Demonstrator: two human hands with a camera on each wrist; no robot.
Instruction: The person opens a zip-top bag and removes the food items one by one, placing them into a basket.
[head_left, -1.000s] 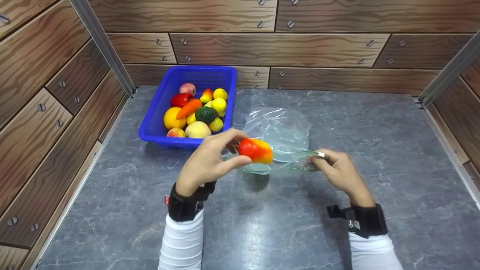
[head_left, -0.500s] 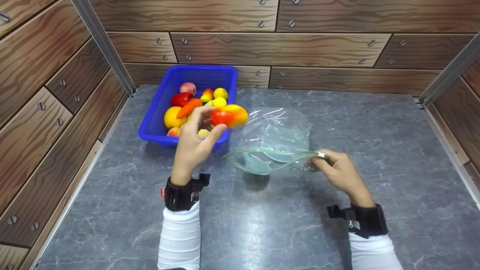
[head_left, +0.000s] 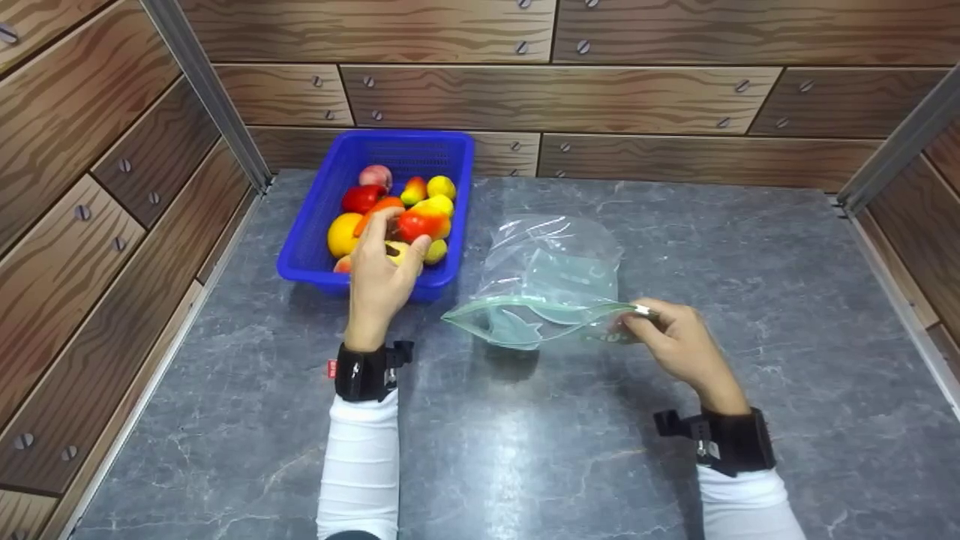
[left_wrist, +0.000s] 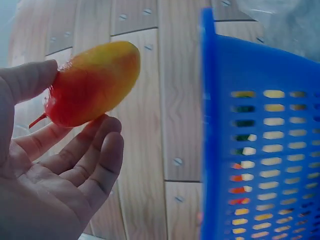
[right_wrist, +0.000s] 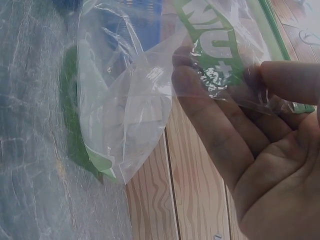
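Note:
My left hand (head_left: 375,274) pinches a red-and-yellow mango (head_left: 421,223) between thumb and fingertips, held over the blue basket (head_left: 319,232). In the left wrist view the stem of the mango (left_wrist: 95,85) points back toward the palm, and the basket's slotted side (left_wrist: 260,165) stands beside it. My right hand (head_left: 679,337) grips the right corner of a clear zip bag (head_left: 555,262), thumb against fingers. The bag's mouth gapes toward me, and green print (right_wrist: 215,45) shows on its plastic in the right wrist view.
Plastic-looking produce fills the basket: a carrot (head_left: 386,204), a red pepper (head_left: 364,199), an orange (head_left: 343,234), a pinkish fruit (head_left: 375,177) and several yellow ones. Wood-patterned panels (head_left: 637,97) wall the grey marbled tabletop (head_left: 570,450) at the back and sides.
My left hand has carried the mango from in front of the bag's mouth leftward and back, over the basket. The bag's mouth shows fully now; my right hand has stayed put.

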